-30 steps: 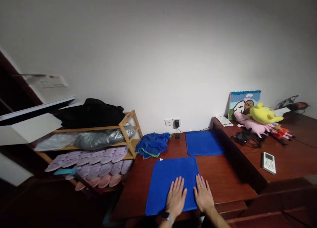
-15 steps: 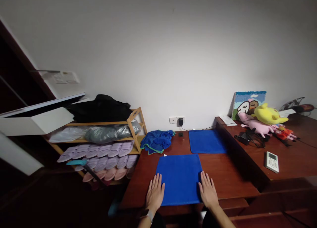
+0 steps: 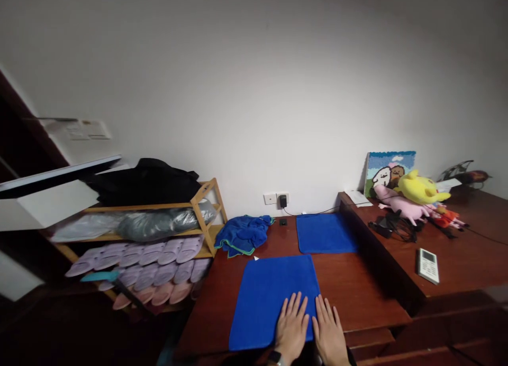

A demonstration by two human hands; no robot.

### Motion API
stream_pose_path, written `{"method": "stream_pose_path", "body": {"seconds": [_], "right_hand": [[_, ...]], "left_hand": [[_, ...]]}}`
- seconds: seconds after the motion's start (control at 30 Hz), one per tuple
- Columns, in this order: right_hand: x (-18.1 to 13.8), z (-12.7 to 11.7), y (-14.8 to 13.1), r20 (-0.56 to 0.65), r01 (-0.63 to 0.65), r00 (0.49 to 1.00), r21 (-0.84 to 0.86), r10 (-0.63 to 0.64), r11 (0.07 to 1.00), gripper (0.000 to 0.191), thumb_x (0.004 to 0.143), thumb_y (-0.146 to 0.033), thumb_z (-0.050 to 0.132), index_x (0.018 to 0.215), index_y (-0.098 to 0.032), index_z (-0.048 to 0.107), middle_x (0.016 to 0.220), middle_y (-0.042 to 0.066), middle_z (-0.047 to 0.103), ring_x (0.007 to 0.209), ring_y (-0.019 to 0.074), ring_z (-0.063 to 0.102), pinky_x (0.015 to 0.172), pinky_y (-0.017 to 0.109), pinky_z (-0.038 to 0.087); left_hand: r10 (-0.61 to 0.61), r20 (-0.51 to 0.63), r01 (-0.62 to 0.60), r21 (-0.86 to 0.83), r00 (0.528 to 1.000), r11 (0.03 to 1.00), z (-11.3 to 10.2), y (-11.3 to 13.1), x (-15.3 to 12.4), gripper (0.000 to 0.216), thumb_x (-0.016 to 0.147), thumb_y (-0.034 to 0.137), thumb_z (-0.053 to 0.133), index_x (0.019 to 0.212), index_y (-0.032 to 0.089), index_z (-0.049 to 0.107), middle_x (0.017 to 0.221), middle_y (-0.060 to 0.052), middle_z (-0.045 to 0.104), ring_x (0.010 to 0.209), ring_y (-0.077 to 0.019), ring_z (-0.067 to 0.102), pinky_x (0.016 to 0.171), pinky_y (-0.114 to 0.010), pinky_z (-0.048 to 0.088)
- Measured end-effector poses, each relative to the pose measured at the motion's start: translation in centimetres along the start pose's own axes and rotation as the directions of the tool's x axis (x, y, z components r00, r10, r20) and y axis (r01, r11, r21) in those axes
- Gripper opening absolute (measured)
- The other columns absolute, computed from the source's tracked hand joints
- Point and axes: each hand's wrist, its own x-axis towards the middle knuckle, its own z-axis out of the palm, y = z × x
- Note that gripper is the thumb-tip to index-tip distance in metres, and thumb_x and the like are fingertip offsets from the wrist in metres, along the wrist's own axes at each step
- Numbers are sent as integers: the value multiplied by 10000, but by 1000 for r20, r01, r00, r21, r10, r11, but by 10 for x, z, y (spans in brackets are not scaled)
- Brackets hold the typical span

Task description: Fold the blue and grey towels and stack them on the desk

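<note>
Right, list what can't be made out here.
All in the head view:
- Near cloth, near right corner: hidden by the right hand.
- Cloth under the left hand: hidden by that hand.
- Remote, button labels: too small.
- Pink toy, part of its back: hidden by the yellow toy.
- White box: cut off by the left edge.

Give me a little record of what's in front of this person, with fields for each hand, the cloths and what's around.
Left hand: fingers spread, on the front blue cloth, near its right side
Right hand: fingers spread, at that cloth's right edge
Other cloths: back blue cloth, flat; crumpled blue cloth, green-edged
Left side: wooden rack with slippers
Right side: plush toys, white handheld device
</note>
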Motion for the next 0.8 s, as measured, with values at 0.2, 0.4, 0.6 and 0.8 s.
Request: {"method": "stream_pose_path", "body": {"seconds": [0.2,0.4,0.6,0.8], "right_hand": [[-1,-4,-3,1,-12,1000,-15,12,1000,630,1035,-465,167,1602,-210,272,1672,-13,187,1563,230,150,1283,494,147],[-4,0,0,40,6,999,-32,-4,999,630,1029,-458,168,1594,-217,306,1673,-17,182,1564,240,155,1276,517,142],[30,-21,-8,37,-50,998,17,49,999,670,1020,-534,120,1621,-251,206,1673,-48,191,1568,220,146,1276,482,154],[128,-51,-34,77,-81,994,19,80,997,655,1026,-451,129,1627,-193,170,1695,-23,138,1576,205,84,1278,435,102]], "left_hand": [[-316,-73,323,147,946,935,-8,-128,-61,570,1063,468,234,1602,287,196,1669,-12,260,1540,-235,268,1256,-502,275],[-386,-157,412,196,909,890,-6,-166,-93,592,1053,449,244,1603,231,247,1663,-35,281,1526,-224,305,1252,-468,293],[-398,-172,425,170,901,889,-6,-159,-91,592,1045,441,265,1600,237,273,1660,-25,285,1519,-228,322,1241,-470,322],[-400,-154,422,155,903,893,-5,-165,-94,592,1042,441,279,1607,270,239,1661,-5,279,1520,-235,314,1239,-474,331]]}}
